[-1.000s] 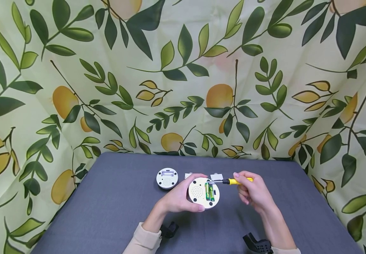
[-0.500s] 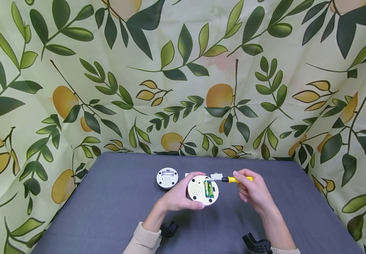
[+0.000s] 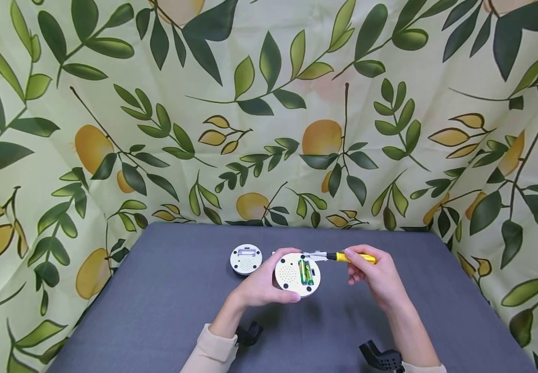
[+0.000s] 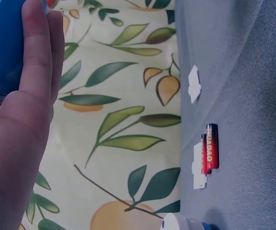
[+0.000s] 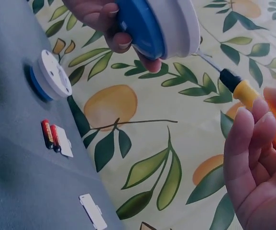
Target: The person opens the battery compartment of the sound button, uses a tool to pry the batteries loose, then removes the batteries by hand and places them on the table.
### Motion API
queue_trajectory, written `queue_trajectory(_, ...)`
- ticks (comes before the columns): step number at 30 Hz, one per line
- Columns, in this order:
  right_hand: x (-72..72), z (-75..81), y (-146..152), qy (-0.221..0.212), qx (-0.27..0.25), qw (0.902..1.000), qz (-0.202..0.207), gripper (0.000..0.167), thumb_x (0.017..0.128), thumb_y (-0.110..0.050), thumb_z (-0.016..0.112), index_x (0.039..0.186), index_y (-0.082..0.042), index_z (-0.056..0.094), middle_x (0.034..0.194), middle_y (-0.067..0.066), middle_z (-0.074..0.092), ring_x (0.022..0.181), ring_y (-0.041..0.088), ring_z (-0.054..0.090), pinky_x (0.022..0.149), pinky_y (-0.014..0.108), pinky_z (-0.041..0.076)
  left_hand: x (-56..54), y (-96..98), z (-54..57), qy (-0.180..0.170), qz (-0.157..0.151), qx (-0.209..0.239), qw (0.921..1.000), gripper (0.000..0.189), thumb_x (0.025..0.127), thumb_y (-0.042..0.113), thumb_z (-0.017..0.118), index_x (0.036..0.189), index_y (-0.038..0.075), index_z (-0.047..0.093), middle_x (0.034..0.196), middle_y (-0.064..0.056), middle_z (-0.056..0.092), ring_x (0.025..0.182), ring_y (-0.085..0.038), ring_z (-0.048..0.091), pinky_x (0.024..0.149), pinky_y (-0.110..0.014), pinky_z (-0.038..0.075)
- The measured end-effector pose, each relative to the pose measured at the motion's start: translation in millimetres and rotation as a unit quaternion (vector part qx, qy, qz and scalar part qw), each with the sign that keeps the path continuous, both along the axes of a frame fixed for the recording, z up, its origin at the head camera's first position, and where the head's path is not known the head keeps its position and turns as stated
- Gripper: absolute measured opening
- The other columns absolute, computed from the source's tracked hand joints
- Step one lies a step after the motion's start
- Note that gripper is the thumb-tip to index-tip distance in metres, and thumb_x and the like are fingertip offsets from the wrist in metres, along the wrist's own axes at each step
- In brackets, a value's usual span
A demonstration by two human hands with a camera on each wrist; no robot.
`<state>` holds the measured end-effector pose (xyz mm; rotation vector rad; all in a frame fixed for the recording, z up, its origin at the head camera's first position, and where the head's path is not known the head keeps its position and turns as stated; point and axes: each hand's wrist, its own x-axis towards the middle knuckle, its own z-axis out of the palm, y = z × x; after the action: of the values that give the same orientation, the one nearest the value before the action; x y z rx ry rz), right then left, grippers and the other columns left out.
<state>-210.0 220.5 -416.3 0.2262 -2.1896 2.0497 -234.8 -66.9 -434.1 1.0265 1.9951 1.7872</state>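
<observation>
My left hand (image 3: 263, 286) holds a round white-and-blue device (image 3: 285, 282) by its rim, fingers behind and thumb in front. Its white underside faces me, with small speaker-like holes, dark round feet and an uncovered battery compartment. Two green batteries (image 3: 306, 272) lie side by side in that compartment. In my right hand (image 3: 378, 272) is a yellow-handled screwdriver (image 3: 356, 257), pinched by the handle, its shaft pointing left. The tip meets the device's white face near its upper edge, as the right wrist view also shows; exactly what it touches is too small to tell.
A second round white-and-blue device (image 3: 245, 265) stands on the grey table (image 3: 180, 300), its battery slot facing up. Behind the held device lie two red-and-black batteries (image 5: 51, 135) by a white battery cover (image 5: 66, 142). Another white cover (image 5: 93, 212) lies farther right. A patterned cloth surrounds the table.
The device in my left hand has risen a little and shifted slightly left. The screwdriver has gone up with it, its tip still at the upper edge of the white face.
</observation>
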Motion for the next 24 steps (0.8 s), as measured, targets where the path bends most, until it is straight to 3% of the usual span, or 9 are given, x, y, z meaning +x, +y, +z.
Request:
queue_trajectory(11,-0.4,-5.7,11.8,-0.020,0.039,0.9984,-0.035,0.032,0.097,-0.018,0.071,0.114,0.008,0.066,0.085,0.019,0.070,0.067,0.020,0.068,0.057,0.031,0.057,-0.3,-3.6,1.0,-0.003,0.011,0.002,0.9999,0.085,0.076,0.014,0.084,0.149,0.011,0.039,0.126,-0.008,0.055,0.108,-0.019,0.059,0.089,-0.029,0.053)
queue_trajectory(19,-3.8,-19.2,31.6,-0.084,0.056,0.9925,-0.070,0.040,0.098,-0.023,0.070,0.121,0.008,0.062,0.094,0.012,0.074,0.078,0.015,0.072,0.063,0.032,0.058,-0.3,-4.7,0.8,-0.004,0.013,0.002,0.9999,0.086,0.077,0.014,0.084,0.149,0.009,0.038,0.128,-0.007,0.054,0.109,-0.019,0.058,0.089,-0.028,0.052)
queue_trajectory(24,-4.6,-26.6,43.9,-0.099,0.074,0.9879,-0.094,0.041,0.097,-0.020,0.071,0.125,0.009,0.059,0.101,0.014,0.072,0.081,0.013,0.070,0.068,0.034,0.060,-0.2,-4.5,1.9,0.001,0.014,0.001,0.9999,0.086,0.077,0.014,0.084,0.149,0.008,0.038,0.129,-0.007,0.054,0.110,-0.019,0.057,0.091,-0.029,0.051)
